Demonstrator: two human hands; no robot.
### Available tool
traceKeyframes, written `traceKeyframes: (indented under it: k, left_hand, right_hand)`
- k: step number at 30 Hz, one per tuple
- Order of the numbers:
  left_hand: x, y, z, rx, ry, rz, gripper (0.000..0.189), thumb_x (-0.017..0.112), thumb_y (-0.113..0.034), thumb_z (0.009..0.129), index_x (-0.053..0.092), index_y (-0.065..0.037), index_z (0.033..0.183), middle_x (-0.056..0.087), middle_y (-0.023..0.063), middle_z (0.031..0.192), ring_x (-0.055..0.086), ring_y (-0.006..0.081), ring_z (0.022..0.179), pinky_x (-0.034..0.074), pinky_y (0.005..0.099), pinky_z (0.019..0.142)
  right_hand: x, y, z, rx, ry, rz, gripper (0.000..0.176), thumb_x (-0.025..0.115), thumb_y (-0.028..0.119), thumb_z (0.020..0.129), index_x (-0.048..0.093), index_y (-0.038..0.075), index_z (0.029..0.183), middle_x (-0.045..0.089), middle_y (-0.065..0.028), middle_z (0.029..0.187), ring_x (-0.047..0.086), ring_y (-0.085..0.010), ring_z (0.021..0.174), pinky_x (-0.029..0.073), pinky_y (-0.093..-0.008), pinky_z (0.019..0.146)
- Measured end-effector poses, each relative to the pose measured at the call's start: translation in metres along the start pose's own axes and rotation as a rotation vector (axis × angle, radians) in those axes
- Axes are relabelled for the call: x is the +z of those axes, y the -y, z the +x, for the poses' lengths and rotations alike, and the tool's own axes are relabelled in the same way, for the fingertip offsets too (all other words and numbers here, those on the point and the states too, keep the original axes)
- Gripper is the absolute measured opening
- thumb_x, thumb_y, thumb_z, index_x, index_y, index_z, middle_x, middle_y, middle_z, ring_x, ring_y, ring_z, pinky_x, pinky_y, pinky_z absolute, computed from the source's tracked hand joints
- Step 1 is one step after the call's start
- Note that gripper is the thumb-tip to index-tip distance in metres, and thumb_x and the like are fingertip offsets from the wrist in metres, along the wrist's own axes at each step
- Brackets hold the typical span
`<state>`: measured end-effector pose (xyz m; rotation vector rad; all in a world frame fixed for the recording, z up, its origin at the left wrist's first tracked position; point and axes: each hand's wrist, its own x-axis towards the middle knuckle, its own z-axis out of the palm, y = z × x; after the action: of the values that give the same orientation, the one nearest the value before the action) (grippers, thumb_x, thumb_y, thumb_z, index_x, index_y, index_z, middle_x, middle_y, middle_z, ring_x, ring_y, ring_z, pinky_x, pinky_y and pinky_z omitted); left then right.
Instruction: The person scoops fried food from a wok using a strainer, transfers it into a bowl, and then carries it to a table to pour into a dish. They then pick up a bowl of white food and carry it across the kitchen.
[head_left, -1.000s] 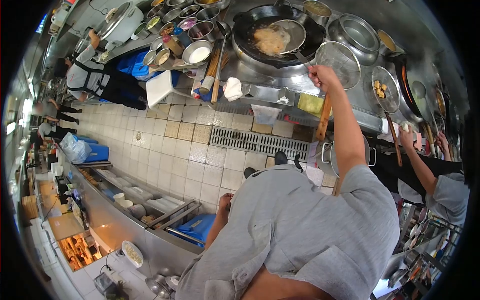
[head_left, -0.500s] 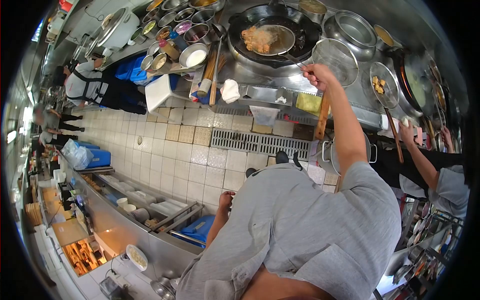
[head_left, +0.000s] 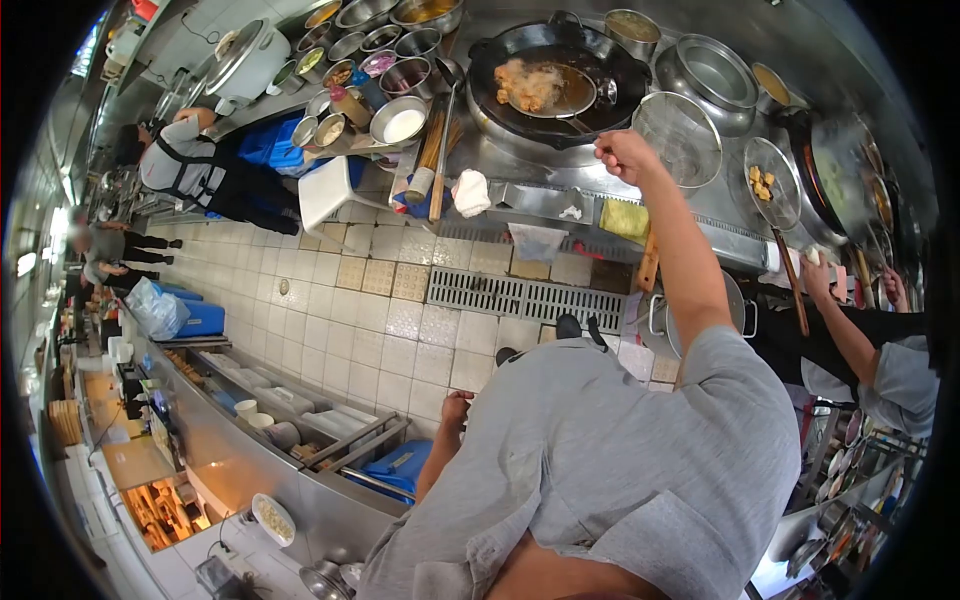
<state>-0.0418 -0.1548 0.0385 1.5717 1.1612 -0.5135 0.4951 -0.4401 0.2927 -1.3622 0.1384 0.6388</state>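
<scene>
My right hand [head_left: 627,157] is closed around the handle end of a wire strainer [head_left: 580,92], whose basket sits in a black wok [head_left: 630,90]. Golden-brown fried pieces [head_left: 530,86] lie at the left of the basket, with pale bubbling foam over them and dark oil around. To the right of the wok, a larger mesh strainer [head_left: 675,140] rests close to my right forearm. Down by my side hangs my left hand [head_left: 457,411], fingers curled, with nothing visible in it.
Metal bowls of ingredients [head_left: 405,120] crowd the back left. A ladle [head_left: 445,140] lies beside a bundle of sticks. At right, a co-worker's hand [head_left: 818,278] is near another strainer holding food [head_left: 770,185]. A large pot [head_left: 700,305] stands by my right arm; a steel counter [head_left: 330,500] is behind.
The strainer's basket looks lower in the oil, with more foam over the fried pieces. My right hand has shifted slightly. The whole view has moved a little down and right.
</scene>
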Motion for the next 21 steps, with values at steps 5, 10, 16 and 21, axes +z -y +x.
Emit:
traceKeyframes:
  k: [5,10,16,21]
  left_hand:
    - [0.002,0.016,0.003,0.064,0.012,-0.054,0.024,0.04,0.0,0.07,0.059,-0.006,0.083,0.046,0.001,0.05,0.034,0.0108,0.033,0.025,0.027,0.032]
    - [0.004,0.026,0.007,0.089,0.013,-0.063,0.024,0.039,-0.002,0.071,0.06,-0.006,0.083,0.047,0.001,0.051,0.035,0.0105,0.034,0.026,0.0269,0.032]
    - [0.005,0.017,0.008,0.114,0.026,-0.003,0.023,0.041,-0.002,0.072,0.061,-0.006,0.082,0.049,0.0015,0.055,0.036,0.0103,0.036,0.027,0.0265,0.034]
    - [0.005,0.012,0.019,0.129,0.043,0.047,0.023,0.042,-0.002,0.071,0.061,-0.006,0.082,0.051,0.0019,0.056,0.037,0.0106,0.036,0.028,0.0264,0.034]
  right_hand:
    - [0.008,-0.023,0.032,-0.031,-0.002,0.044,0.001,0.046,0.002,0.081,0.046,0.001,0.08,0.049,-0.0053,0.059,0.037,-0.0075,0.037,0.025,-0.0228,0.03]
    - [0.007,-0.025,0.029,-0.094,-0.091,0.094,0.004,0.047,0.0,0.079,0.047,0.001,0.075,0.048,-0.0072,0.056,0.036,-0.0095,0.036,0.024,-0.0245,0.03]
    - [-0.011,-0.022,0.014,-0.106,-0.175,0.047,0.027,0.048,-0.002,0.077,0.043,-0.002,0.103,0.05,-0.0093,0.06,0.037,-0.0098,0.036,0.023,-0.0249,0.03]
    - [-0.033,-0.022,0.007,-0.101,-0.188,0.017,0.037,0.047,-0.002,0.076,0.04,-0.003,0.112,0.051,-0.0099,0.061,0.037,-0.0099,0.036,0.022,-0.025,0.03]
